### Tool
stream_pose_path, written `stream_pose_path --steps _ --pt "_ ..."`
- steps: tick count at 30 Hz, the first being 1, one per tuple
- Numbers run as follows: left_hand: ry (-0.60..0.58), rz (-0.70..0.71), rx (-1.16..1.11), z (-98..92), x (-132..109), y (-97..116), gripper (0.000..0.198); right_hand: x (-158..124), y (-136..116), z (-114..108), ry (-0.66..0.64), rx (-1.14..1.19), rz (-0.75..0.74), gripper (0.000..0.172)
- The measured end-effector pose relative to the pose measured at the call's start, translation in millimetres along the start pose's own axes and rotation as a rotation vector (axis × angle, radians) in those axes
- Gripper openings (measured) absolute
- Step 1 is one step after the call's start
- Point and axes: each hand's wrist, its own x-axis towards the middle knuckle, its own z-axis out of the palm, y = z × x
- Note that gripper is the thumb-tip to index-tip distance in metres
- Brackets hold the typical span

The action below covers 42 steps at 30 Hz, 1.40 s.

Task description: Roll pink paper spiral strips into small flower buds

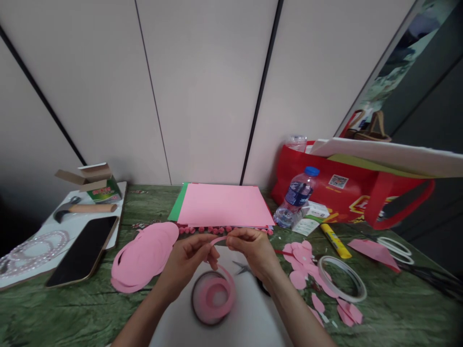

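Observation:
A pink paper strip [230, 295] hangs in a loose spiral coil below my fingers, blurred a little. My left hand [186, 262] pinches it near its upper end, thumb against the fingertips. Just to the right, my right hand [253, 250] grips the tip of the same strip between thumb and forefinger. Beneath both hands lies a white board [177, 323]. Scissors [241, 267] rest on it, blades pointing left, their dark handles partly hidden by my right wrist. Behind my hands is a row of small rolled pink paper flowers [206, 230].
Pink sheets [224, 205] lie at the back, pink paper spirals [144, 258] at left. Beyond them are a phone [85, 250], a hammer [90, 208] and a small box [103, 190]. At right are paper scraps [300, 258], tape [358, 284], a glue stick [335, 241], a bottle [296, 197] and a red bag [336, 193].

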Motion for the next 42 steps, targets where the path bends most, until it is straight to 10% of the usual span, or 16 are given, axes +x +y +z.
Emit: stream_pose_path --steps 42 --pt "-0.008 0.009 -0.011 -2.6 1.4 -4.5 0.020 -0.1 -1.2 1.8 -0.076 -0.053 0.023 0.020"
